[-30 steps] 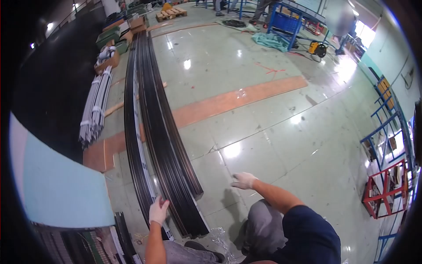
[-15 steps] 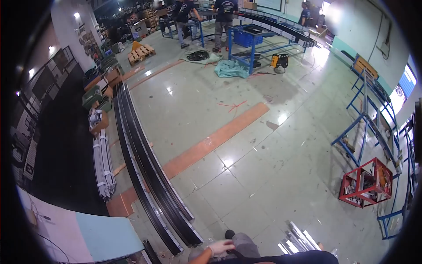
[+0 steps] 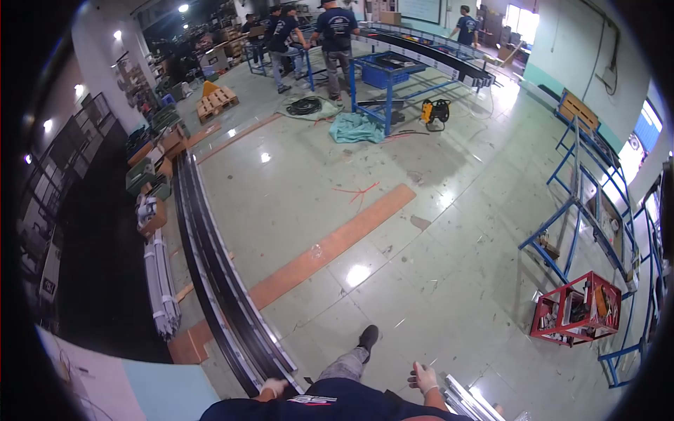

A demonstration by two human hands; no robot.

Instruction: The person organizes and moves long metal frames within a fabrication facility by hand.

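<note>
My left hand (image 3: 274, 386), in a pale glove, hangs at the bottom beside the near ends of the long black rails (image 3: 232, 309); its fingers are blurred, and I cannot make out whether they hold anything. On the right, my right hand (image 3: 423, 377), gloved too, has its fingers apart with nothing in them. Just beyond it lies a bundle of silvery metal profiles (image 3: 467, 400) on the floor. One dark shoe (image 3: 368, 337) shows in front of my body.
An orange-brown strip (image 3: 330, 245) crosses the tiled floor. At right stand a red tool cart (image 3: 577, 309) and blue frames (image 3: 579, 203). Co-workers (image 3: 337, 42) stand by a blue-legged table (image 3: 372, 105) at the back. A teal cloth (image 3: 357, 128) and cable coil (image 3: 304, 106) lie nearby.
My right hand has come into view at lower right. My left hand has moved left, towards the rails. The shoe has moved forward, and the view has tilted up slightly.
</note>
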